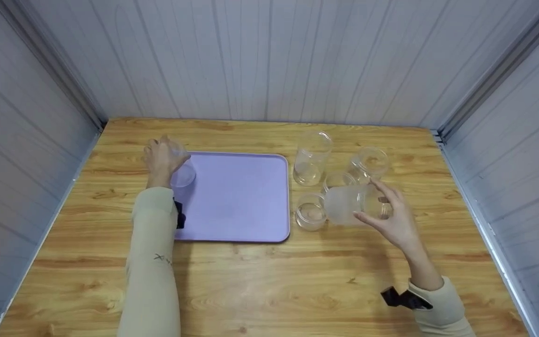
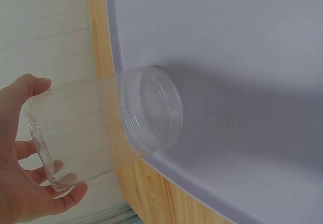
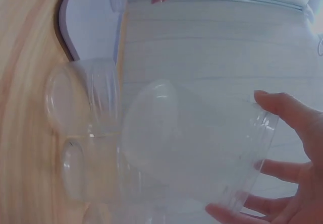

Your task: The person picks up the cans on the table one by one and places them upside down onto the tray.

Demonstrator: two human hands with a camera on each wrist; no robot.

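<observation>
The left hand (image 1: 161, 157) is up at the far left corner of the purple tray (image 1: 232, 199). Its fingers (image 2: 70, 200) are bent around one end of a clear jar (image 1: 184, 175) and grip it. The other end of this jar, with a ring around it, points down at the tray. I can't tell if it touches the tray.

The right hand (image 1: 398, 220) is on the other side, to the right of the tray. Its fingers (image 3: 282, 168) and thumb hold one end of a cloudy jar (image 1: 343, 206). This jar is tipped on its side, and its cloudy end points toward the tray.

Near the cloudy jar, four more see-through jars stand on the wooden desk (image 1: 269, 285). A tall jar (image 1: 314, 157) is at the back, close to the tray. A back right jar (image 1: 367, 164) is near it. A middle jar (image 1: 337, 180) is partly hidden, and a front jar (image 1: 310, 212) is just beside the tray.

The person has pale sleeves (image 1: 150, 281). Light gray walls (image 1: 269, 61) go around the desk.
</observation>
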